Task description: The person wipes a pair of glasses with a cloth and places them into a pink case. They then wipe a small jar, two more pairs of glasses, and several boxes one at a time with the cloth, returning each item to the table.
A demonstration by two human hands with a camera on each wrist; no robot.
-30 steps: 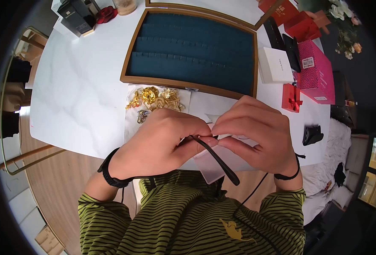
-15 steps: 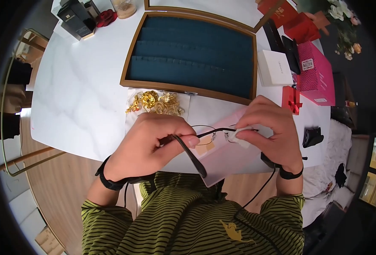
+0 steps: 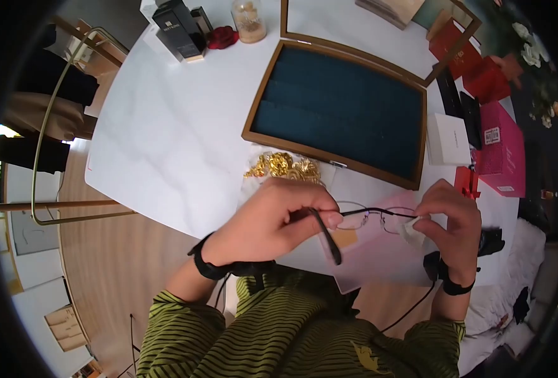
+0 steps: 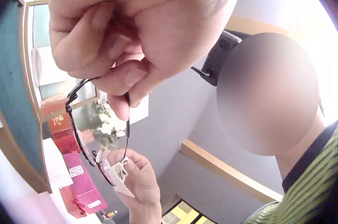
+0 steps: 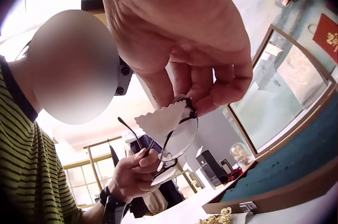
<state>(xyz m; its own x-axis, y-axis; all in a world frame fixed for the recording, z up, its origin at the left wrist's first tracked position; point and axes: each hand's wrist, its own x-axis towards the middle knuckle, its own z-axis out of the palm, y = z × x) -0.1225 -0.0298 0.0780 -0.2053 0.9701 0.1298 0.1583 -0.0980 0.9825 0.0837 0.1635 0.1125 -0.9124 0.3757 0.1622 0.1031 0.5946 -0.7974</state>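
Thin-framed glasses [image 3: 374, 210] are held between both hands above the table's front edge. The left hand [image 3: 279, 217] pinches them at one end, a dark temple arm hanging below its fingers. At the other end the right hand [image 3: 453, 227] pinches a lens edge through a small white cloth [image 3: 411, 232]. The right wrist view shows the cloth's scalloped edge [image 5: 161, 121] against the lens. Beneath the glasses lies a translucent pink sheet [image 3: 370, 258]. Gold jewellery [image 3: 280, 165] sits in a pile just beyond the left hand.
An open wooden case [image 3: 339, 107] with dark teal lining stands behind the hands. At the right are a white box [image 3: 449, 140], a pink box [image 3: 502, 151] and red boxes. Black boxes [image 3: 181, 31], a red flower and a glass jar [image 3: 248, 22] stand at the back left.
The head view has turned, shifting the scene to the right and tilting it. Over the last second the hands have moved apart, bringing the lenses and white cloth into sight.
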